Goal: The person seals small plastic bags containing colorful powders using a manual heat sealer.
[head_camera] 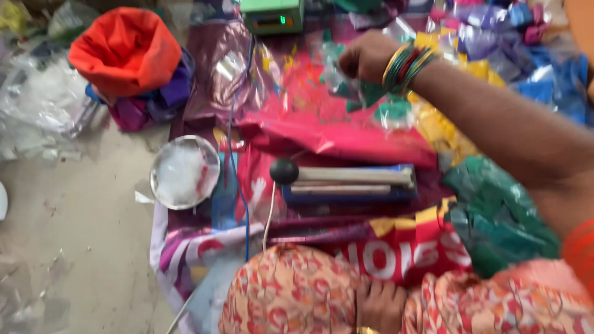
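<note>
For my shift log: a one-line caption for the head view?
Right hand grips small green packets above a blue sealer; left hand rests in lap.

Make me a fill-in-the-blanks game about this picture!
1. The right hand reaches out to small ____ packets.
2. The left hand rests in the person's ____.
3. The heat sealer has a round ____ knob.
4. The cloth bag at top left is ____.

Missing words: green; lap; black; orange
</note>
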